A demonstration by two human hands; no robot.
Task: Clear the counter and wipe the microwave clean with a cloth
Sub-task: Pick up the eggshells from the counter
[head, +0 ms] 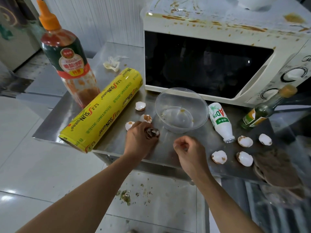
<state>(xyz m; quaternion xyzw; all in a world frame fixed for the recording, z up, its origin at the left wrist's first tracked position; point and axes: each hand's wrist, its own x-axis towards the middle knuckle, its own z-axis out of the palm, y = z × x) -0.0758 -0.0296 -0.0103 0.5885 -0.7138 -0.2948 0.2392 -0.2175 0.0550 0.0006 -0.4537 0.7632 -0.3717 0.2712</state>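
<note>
A white microwave (pixel 210 22), smeared with orange-brown sauce on its top, stands at the back of the steel counter (pixel 168 153). Broken eggshells lie on the counter: some by my left hand (pixel 140 105), several at the right (pixel 245 141). My left hand (pixel 139 140) rests on the counter, fingers closed around crushed eggshell pieces (pixel 152 132). My right hand (pixel 188 148) hovers just right of it, fingers curled in; nothing clearly shows inside them. A brown cloth (pixel 277 170) lies at the counter's right front corner.
A yellow cling-wrap roll (pixel 104 108) lies diagonally at the left, overhanging the front edge. A ketchup bottle (pixel 67 54) stands behind it. A clear plastic bowl (pixel 181 110), a toppled white bottle (pixel 220 121) and a dark green bottle (pixel 262 111) sit before the microwave. Crumbs litter the floor (pixel 127 195).
</note>
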